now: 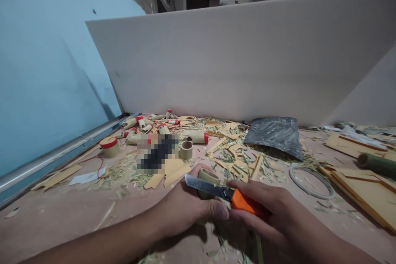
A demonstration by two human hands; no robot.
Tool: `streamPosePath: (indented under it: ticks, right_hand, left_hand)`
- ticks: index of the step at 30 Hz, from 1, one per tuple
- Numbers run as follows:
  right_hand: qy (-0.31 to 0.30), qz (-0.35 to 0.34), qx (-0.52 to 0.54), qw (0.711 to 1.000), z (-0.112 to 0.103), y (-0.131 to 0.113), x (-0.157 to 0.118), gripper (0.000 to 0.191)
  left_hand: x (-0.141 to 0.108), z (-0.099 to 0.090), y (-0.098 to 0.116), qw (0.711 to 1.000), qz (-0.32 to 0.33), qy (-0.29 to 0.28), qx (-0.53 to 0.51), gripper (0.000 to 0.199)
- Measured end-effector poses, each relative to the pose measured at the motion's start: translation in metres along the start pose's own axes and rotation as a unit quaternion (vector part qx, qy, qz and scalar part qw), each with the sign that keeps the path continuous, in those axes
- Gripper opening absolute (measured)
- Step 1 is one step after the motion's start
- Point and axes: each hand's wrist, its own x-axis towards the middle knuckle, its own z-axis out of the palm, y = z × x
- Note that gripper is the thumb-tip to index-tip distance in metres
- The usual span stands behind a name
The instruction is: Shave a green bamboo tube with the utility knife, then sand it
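Note:
My left hand (pixel 188 208) is wrapped round a short bamboo ring (pixel 209 175), its open end facing up. In my right hand (pixel 272 210) is an orange utility knife (pixel 247 204), its blade out and pointing left across the front of the ring. My left thumb lies just below the blade. Whether the edge touches the bamboo cannot be made out. Beyond my hands stands another short bamboo ring (pixel 186 150) on the work surface (pixel 74 214), with shavings and flat yellow pieces around it.
Several red-ended bamboo tubes (pixel 198 137) lie at the back left, near a red-topped bamboo cup (pixel 109 147). A dark curved sheet (pixel 274 137), a pale hoop (pixel 312 181) and yellow boards (pixel 368 194) are to the right. A white panel (pixel 235 66) closes off the back.

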Motion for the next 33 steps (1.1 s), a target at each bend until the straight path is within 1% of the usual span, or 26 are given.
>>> streamPosePath:
  ticks: [2,4,6,8,11,13,14,16,20,22,24,27,33]
  right_hand:
    - [-0.016,-0.002,-0.003,1.0,0.0,-0.001,0.0,0.04]
    - [-0.01,-0.016,-0.037,0.999,0.001,0.001,0.0,0.042]
    - [0.013,-0.034,-0.099,0.994,0.004,0.003,-0.001,0.044]
    - [0.044,-0.044,-0.149,0.987,0.009,0.005,-0.002,0.045]
    - [0.091,-0.017,-0.145,0.985,0.015,0.006,-0.003,0.043]
    - [0.097,0.011,-0.12,0.988,0.016,0.003,-0.003,0.036]
    - [0.09,0.024,-0.111,0.989,0.015,0.002,-0.002,0.029]
    - [0.072,0.039,-0.102,0.991,0.011,-0.002,0.0,0.023]
    - [0.067,0.028,-0.083,0.994,0.002,-0.006,0.001,0.024]
    - [0.042,0.027,-0.053,0.997,0.001,-0.007,0.0,0.026]
    - [0.003,0.028,-0.017,0.999,0.0,-0.006,0.0,0.029]
    - [-0.027,0.021,0.02,0.999,0.002,-0.004,-0.001,0.041]
    - [-0.044,0.012,0.0,0.999,-0.002,0.003,0.001,0.043]
  left_hand:
    - [0.0,0.001,-0.003,1.0,-0.024,0.013,-0.01,0.055]
    - [0.001,0.001,-0.005,0.999,-0.011,0.028,0.011,0.054]
    - [0.003,0.002,-0.005,0.998,0.019,0.042,0.035,0.053]
    - [0.005,0.002,-0.004,0.996,0.022,0.053,0.072,0.052]
    - [0.006,0.003,-0.002,0.986,-0.005,0.079,0.148,0.05]
    - [0.006,0.003,-0.001,0.979,-0.012,0.096,0.179,0.054]
    - [0.007,0.003,-0.001,0.978,-0.012,0.097,0.184,0.056]
    - [0.007,0.001,-0.001,0.98,-0.011,0.082,0.18,0.06]
    - [0.007,-0.002,-0.001,0.988,-0.02,0.055,0.143,0.062]
    - [0.006,-0.001,0.0,0.992,-0.021,0.031,0.12,0.058]
    - [0.003,0.001,0.002,0.996,-0.033,0.014,0.082,0.054]
    - [0.001,0.005,0.003,0.997,-0.069,0.007,0.029,0.057]
    - [0.0,0.002,0.001,0.996,-0.082,-0.024,-0.001,0.063]
